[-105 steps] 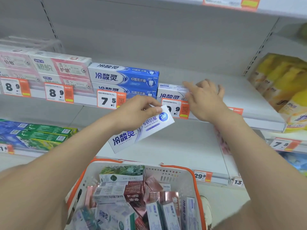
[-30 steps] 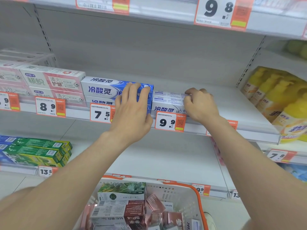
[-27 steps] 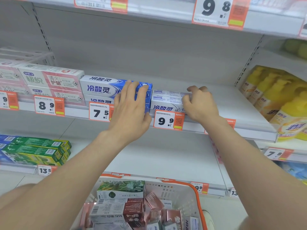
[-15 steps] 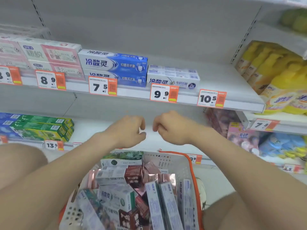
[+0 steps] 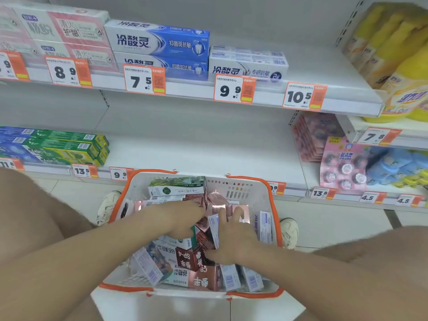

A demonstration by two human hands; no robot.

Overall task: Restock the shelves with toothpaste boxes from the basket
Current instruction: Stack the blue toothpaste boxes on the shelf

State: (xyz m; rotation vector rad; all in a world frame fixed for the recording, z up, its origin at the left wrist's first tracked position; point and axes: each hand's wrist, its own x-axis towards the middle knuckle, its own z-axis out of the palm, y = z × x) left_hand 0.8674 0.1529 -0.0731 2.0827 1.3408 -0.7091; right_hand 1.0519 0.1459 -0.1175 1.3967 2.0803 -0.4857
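Head view: both hands are down in the basket (image 5: pixel 275 228), which sits on the floor near the person, below the shelves. Toothpaste boxes (image 5: pixel 185 258) lie heaped in it at all angles: white-blue ones, dark red ones, pink foil ones and a green one at the far wall.

The left hand (image 5: pixel 178 218) reaches into the middle of the heap. Its fingertips are buried among the boxes, so I cannot tell whether it grasps anything.

The right hand (image 5: pixel 234 239) has its fingers spread over the pink boxes. A white-blue box (image 5: pixel 214 228) stands on end between its thumb and forefinger. I cannot tell whether they have closed on it or are only touching it.

A matching white box (image 5: pixel 247 66) lies on the upper shelf (image 5: pixel 324 72) above the 9.9 tag (image 5: pixel 234 90).

Handling, as a judgement:
- The boxes are probably light, thin card, stiff along their length but easy to dent at the end flaps.
- The glossy print is likely a bit slick.
- Best hold is mid-length across the two long faces, thumb opposite fingers.
- The heap is loose, so lift straight up or neighbouring boxes may tumble.
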